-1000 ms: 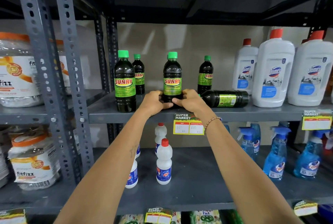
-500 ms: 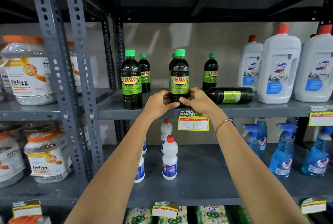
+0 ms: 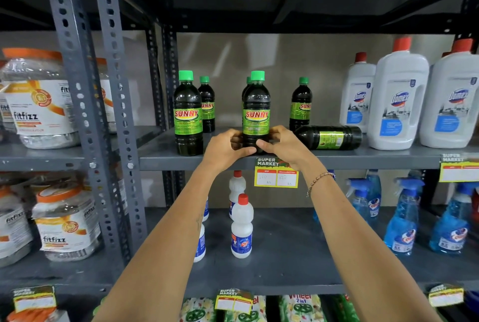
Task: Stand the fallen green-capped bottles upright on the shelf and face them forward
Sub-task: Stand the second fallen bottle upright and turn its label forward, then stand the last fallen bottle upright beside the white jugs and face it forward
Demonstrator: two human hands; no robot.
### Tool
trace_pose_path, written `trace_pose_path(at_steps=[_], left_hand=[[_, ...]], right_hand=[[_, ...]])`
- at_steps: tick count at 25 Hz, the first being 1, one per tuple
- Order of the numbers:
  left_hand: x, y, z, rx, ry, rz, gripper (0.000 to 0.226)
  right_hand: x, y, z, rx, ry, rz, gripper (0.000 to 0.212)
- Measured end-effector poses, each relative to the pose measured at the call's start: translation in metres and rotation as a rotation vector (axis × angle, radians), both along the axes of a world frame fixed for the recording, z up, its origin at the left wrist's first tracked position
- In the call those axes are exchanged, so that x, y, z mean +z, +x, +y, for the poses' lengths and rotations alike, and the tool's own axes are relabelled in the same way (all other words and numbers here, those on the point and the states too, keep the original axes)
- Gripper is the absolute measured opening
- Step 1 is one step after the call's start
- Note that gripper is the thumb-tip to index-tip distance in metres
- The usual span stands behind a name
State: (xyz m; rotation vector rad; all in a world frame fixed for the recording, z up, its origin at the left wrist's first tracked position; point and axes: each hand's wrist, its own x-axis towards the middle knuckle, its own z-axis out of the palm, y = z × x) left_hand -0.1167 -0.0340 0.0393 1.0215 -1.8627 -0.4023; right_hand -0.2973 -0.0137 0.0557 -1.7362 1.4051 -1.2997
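1. the left hand (image 3: pixel 228 148) and the right hand (image 3: pixel 286 145) clasp the base of an upright dark plastic bottle with a green cap and a green "sunny" label (image 3: pixel 256 111), one hand on each side, thumbs meeting across its front; the label faces forward
2. that bottle stands at the front edge of the grey metal shelf (image 3: pixel 363 158), just above a yellow price tag (image 3: pixel 276 172)
3. at 3 o'clock from the right hand, just beside it, a fallen dark bottle with a green label (image 3: pixel 329 137) lies on its side, base toward the white domex jugs (image 3: pixel 398 98); its cap end is hidden behind the hand
4. at 9 o'clock from the left hand another upright green-capped bottle (image 3: pixel 188 114) faces forward; more green-capped bottles (image 3: pixel 300 104) stand upright behind
5. a beaded bracelet (image 3: pixel 320 179) sits on the right wrist
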Motion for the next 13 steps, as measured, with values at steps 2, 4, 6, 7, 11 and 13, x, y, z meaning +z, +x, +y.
trace_pose_path(at_steps=[2, 4, 6, 7, 11, 13], left_hand=[[0.0, 0.0, 0.0, -0.013, -0.009, 0.031, 0.061], [0.0, 0.0, -0.001, -0.023, -0.014, 0.045, 0.061], [-0.001, 0.001, -0.002, -0.03, -0.011, 0.039, 0.061], [0.0, 0.001, -0.002, -0.032, -0.01, 0.03, 0.061], [0.001, -0.002, 0.003, -0.001, -0.052, 0.158, 0.044], [-0.006, -0.003, 0.008, 0.061, -0.188, 0.268, 0.032]], right_hand=[[0.0, -0.002, 0.001, 0.012, 0.001, -0.021, 0.056], [0.0, -0.002, 0.003, 0.02, 0.003, -0.021, 0.056], [0.0, -0.002, 0.004, 0.016, 0.006, -0.01, 0.057], [0.001, -0.002, 0.005, 0.016, 0.008, -0.003, 0.058], [0.004, -0.006, 0.01, 0.067, 0.039, 0.002, 0.061], [0.007, -0.008, 0.014, -0.025, -0.022, -0.049, 0.046]])
